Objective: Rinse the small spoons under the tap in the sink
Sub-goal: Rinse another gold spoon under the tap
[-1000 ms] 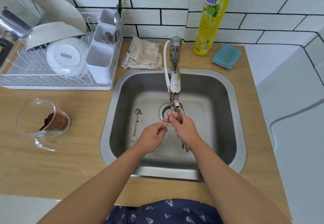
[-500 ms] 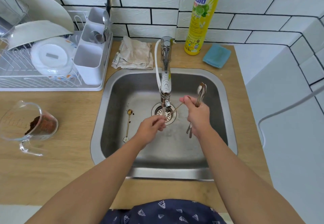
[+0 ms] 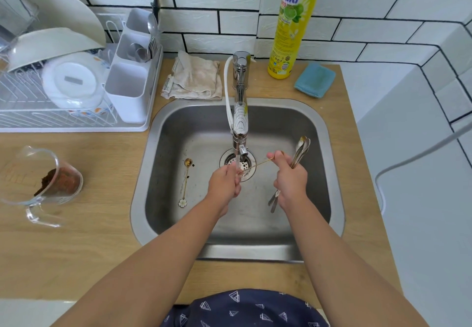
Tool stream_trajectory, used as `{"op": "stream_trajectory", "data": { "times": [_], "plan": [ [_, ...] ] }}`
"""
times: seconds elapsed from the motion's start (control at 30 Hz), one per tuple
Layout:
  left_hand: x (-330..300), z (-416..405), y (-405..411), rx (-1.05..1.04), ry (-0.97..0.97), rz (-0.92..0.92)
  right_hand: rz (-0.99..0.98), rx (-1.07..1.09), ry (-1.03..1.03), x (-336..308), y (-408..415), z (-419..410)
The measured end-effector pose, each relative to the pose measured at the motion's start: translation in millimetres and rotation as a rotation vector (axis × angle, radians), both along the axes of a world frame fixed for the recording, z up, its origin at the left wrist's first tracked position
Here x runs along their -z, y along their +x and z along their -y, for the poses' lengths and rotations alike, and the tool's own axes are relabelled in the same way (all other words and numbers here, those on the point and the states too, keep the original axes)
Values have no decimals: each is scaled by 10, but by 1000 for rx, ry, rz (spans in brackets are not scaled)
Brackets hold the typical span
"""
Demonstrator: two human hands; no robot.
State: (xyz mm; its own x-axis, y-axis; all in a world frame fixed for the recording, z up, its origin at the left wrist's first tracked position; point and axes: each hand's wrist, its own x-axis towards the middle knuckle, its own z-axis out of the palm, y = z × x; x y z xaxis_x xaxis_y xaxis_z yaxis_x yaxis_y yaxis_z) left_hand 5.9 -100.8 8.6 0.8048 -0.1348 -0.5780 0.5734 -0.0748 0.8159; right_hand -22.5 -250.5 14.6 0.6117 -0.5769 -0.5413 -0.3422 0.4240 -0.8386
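Observation:
Water runs from the tap (image 3: 240, 112) over the steel sink (image 3: 316, 132). My left hand (image 3: 224, 181) is under the stream, fingers closed around the bowl end of a thin gold spoon (image 3: 258, 164). My right hand (image 3: 290, 181) pinches the other end of that spoon and also grips a bundle of silver spoons (image 3: 301, 149), bowls pointing up, handles sticking out below the fist. Another gold spoon (image 3: 186, 181) with a flower end and brown residue lies on the sink floor, left of the drain (image 3: 245, 164).
A dish rack (image 3: 76, 89) with plates and a cutlery holder stands at back left. A glass jug (image 3: 43, 181) with brown powder sits on the wooden counter at left. Behind the sink are a folded cloth (image 3: 196, 76), a detergent bottle (image 3: 293, 25) and a blue sponge (image 3: 315, 80).
My right hand moved right, away from the tap, taking the silver spoons out of the stream. The thin gold spoon now stretches between both hands, its bowl end under the water.

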Motion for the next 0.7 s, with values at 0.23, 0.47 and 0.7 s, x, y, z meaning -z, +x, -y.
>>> {"op": "stream_trajectory", "data": {
  "times": [0.23,0.47,0.7],
  "plan": [
    [-61,-102,83,-77,-219,-345,95,-141,60,14,-61,24],
    [-167,-125,31,90,-311,-162,42,-9,-20,70,-13,114],
    [-211,-28,53,152,8,-87,61,12,30,21,35,119]
  ]
}}
